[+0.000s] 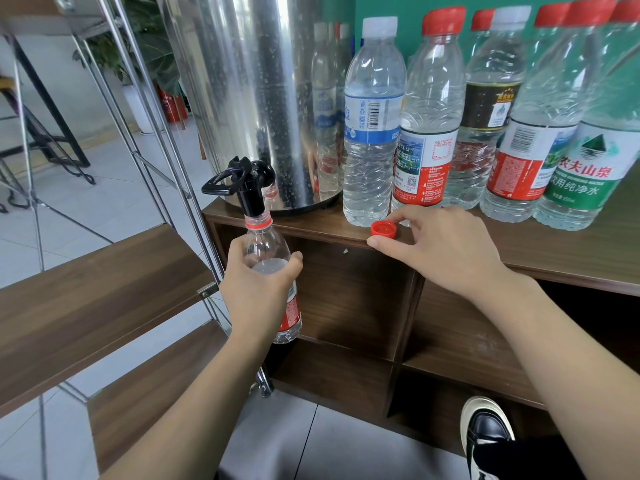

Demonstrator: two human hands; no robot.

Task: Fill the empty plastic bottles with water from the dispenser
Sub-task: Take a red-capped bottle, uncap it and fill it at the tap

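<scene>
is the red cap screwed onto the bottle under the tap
No, the red cap lies on the shelf top by the right hand, and the bottle mouth is open.

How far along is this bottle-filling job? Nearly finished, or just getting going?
Well along, it seems. The capped bottles lined up on the shelf look full of water. In hand: the left hand holds an open bottle with its mouth at the tap; how full it is is hard to tell. The right hand rests by its red cap. Left: finish filling and cap it. No other empty bottles are in view.
</scene>
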